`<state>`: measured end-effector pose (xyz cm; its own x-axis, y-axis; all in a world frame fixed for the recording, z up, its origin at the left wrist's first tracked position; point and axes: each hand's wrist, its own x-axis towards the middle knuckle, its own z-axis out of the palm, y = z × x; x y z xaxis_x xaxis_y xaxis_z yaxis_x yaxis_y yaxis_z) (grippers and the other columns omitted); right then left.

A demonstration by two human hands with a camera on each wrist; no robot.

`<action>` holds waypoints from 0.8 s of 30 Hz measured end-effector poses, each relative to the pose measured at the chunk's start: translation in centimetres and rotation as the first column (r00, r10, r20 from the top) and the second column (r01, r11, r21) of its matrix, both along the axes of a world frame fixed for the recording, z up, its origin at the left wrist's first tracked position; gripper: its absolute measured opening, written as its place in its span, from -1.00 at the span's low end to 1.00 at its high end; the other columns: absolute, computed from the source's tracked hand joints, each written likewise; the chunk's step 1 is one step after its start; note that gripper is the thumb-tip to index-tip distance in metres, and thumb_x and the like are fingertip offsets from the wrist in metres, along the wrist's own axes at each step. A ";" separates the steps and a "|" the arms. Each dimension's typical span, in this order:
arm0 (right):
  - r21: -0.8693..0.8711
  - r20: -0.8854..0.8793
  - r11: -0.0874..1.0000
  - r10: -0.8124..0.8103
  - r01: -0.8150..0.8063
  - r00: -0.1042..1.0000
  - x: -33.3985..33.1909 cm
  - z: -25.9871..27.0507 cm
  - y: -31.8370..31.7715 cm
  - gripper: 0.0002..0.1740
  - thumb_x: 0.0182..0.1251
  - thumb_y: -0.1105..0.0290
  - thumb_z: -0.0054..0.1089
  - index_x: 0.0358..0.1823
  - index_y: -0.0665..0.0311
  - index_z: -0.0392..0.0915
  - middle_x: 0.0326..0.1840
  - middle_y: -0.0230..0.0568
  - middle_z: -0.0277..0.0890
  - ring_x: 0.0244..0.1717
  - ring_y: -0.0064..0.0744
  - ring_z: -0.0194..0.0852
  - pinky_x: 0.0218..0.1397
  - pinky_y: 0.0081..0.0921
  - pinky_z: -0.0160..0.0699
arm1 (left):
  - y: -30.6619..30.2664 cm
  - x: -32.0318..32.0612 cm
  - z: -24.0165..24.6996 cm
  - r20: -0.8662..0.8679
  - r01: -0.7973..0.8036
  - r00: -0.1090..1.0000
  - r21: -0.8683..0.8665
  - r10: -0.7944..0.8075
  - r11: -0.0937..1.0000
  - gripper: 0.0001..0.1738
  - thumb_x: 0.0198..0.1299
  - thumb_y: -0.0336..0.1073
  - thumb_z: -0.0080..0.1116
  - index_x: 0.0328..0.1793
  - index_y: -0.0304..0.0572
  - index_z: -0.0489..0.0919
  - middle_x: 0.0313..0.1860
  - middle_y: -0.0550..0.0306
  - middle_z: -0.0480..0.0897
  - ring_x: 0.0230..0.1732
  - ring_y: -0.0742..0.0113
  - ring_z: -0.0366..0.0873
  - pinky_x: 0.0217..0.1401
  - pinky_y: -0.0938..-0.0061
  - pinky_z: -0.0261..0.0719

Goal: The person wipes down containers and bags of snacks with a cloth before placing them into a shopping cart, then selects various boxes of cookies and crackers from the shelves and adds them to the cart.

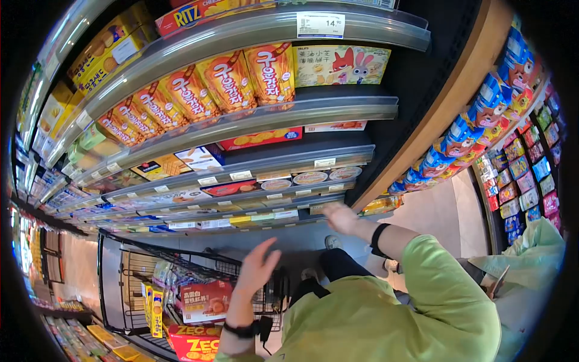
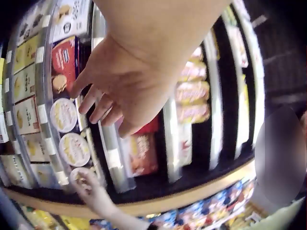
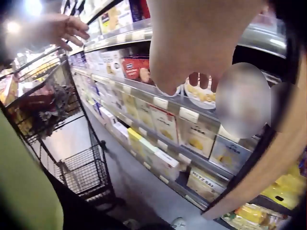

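My right hand (image 1: 341, 218) reaches toward the lower shelves, its fingers loosely bent and nothing seen in them. In the right wrist view that hand (image 3: 196, 57) hangs over a row of round tubs (image 3: 200, 97), its fingertips overlapping their printed lids. From the left wrist, the round tubs (image 2: 75, 149) stand beside a red biscuit box (image 2: 64, 64). My left hand (image 1: 258, 268) is raised over the cart's near side, fingers spread and holding nothing. In its own wrist view the left hand (image 2: 132, 81) appears in front of the shelves.
A shopping cart (image 1: 123, 283) with snack boxes stands at left, holding a red-and-white box (image 1: 205, 301). Orange snack bags (image 1: 232, 81) fill an upper shelf. A wooden end panel (image 1: 422, 114) bounds the shelving at right. Another person's pale green sleeve (image 1: 525, 256) is at far right.
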<state>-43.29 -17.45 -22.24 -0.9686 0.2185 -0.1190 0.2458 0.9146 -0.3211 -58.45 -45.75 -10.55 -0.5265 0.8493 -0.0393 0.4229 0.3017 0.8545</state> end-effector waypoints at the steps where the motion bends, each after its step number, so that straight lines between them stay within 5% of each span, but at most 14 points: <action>1: 0.094 -0.059 0.994 -0.058 0.064 0.997 0.7 0.0 1.5 -0.54 0.06 0.43 0.10 0.07 0.31 0.39 0.14 -0.01 0.35 0.19 -0.04 0.32 0.20 -0.19 0.38 | 3.1 0.0 -0.9 -0.038 0.109 0.993 -0.103 -0.113 0.989 -0.48 0.22 -0.09 0.12 0.22 -0.24 0.46 0.16 -0.19 0.51 0.22 -0.07 0.43 0.28 0.32 0.36; 2: 0.062 0.070 0.986 -0.161 0.156 0.985 0.8 -0.1 2.9 -0.43 0.07 0.44 0.08 0.20 0.32 0.29 0.30 0.02 0.21 0.31 -0.02 0.19 0.29 -0.17 0.29 | 5.9 -0.3 -3.6 -0.156 0.154 0.973 -0.106 -0.169 0.982 -0.45 0.21 -0.11 0.11 0.28 -0.22 0.40 0.25 -0.16 0.42 0.30 -0.05 0.34 0.32 0.25 0.31; 4: 0.105 0.033 0.970 -0.225 0.220 0.974 1.4 0.2 5.2 -0.28 0.07 0.47 0.06 0.34 0.33 0.12 0.41 0.04 0.05 0.42 -0.03 0.04 0.40 -0.18 0.14 | 10.8 -0.5 -7.2 -0.344 0.169 0.909 -0.206 -0.233 0.964 -0.36 0.20 -0.15 0.10 0.39 -0.17 0.26 0.42 -0.07 0.22 0.44 0.01 0.14 0.40 0.09 0.19; 8: 0.099 0.008 0.952 -0.291 0.289 0.957 1.2 1.3 9.1 -0.22 0.13 0.49 -0.01 0.42 0.34 -0.06 0.47 0.05 -0.08 0.49 -0.04 -0.11 0.50 -0.22 -0.05 | 19.3 -0.8 -8.8 -0.555 0.122 0.763 -0.377 -0.330 0.918 -0.18 0.14 -0.19 0.15 0.50 -0.12 0.06 0.55 0.01 -0.05 0.54 0.02 -0.12 0.44 -0.11 0.00; 10: 0.125 -0.055 0.939 -0.315 0.320 0.947 0.6 0.6 10.7 -0.20 0.06 0.45 0.14 0.35 0.41 0.02 0.39 0.15 0.01 0.43 0.10 -0.05 0.46 -0.17 0.03 | 22.0 -1.1 -9.8 -0.578 0.121 0.754 -0.343 -0.311 0.931 -0.12 0.10 -0.22 0.19 0.51 -0.10 0.01 0.54 0.06 -0.04 0.54 0.08 -0.13 0.46 -0.14 -0.09; 17: 0.244 0.063 0.886 -0.420 0.394 0.906 -0.6 -1.3 13.8 -0.27 0.08 0.45 0.09 0.33 0.37 0.06 0.34 0.16 0.07 0.38 0.13 0.01 0.45 -0.10 -0.01 | 26.9 -1.9 -13.1 -0.649 -0.018 0.719 -0.376 -0.249 0.927 -0.33 0.05 -0.26 0.18 0.34 -0.09 0.27 0.24 0.11 0.36 0.33 0.16 0.23 0.46 -0.15 -0.13; 20: 0.275 0.006 0.907 -0.333 0.318 0.943 -0.7 -1.6 14.7 -0.41 0.17 0.45 0.00 0.27 0.34 0.16 0.27 0.16 0.18 0.35 0.10 0.07 0.44 -0.08 -0.01 | 27.1 -1.5 -14.4 -0.742 -0.109 0.652 -0.296 -0.157 0.949 -0.32 0.04 -0.27 0.19 0.34 -0.10 0.27 0.20 0.08 0.37 0.33 0.13 0.23 0.46 -0.13 -0.10; 22: 0.354 0.017 0.892 -0.306 0.280 0.952 -0.8 -1.6 14.9 -0.66 0.30 0.44 -0.20 0.09 0.29 0.32 0.12 0.02 0.41 0.25 -0.04 0.29 0.30 -0.15 0.21 | 26.9 -1.1 -14.6 -0.762 -0.132 0.640 -0.243 -0.105 0.961 -0.37 0.03 -0.30 0.19 0.29 -0.12 0.31 0.15 0.06 0.38 0.30 0.11 0.24 0.45 -0.12 -0.07; 24: 0.364 0.025 0.899 -0.272 0.245 0.962 -1.0 -1.0 15.2 -0.71 0.30 0.40 -0.18 0.03 0.26 0.36 0.03 -0.03 0.49 0.15 -0.04 0.40 0.22 -0.15 0.28 | 26.9 -1.2 -14.4 -0.781 -0.153 0.623 -0.188 -0.053 0.970 -0.41 0.03 -0.32 0.19 0.25 -0.14 0.36 0.10 0.04 0.39 0.26 0.08 0.26 0.45 -0.11 -0.05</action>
<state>-44.32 -2.24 -23.23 -0.8636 0.5010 -0.0559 0.4994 0.8654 0.0402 -59.64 -18.83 -24.94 -0.4878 0.8426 0.2282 0.8730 0.4721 0.1225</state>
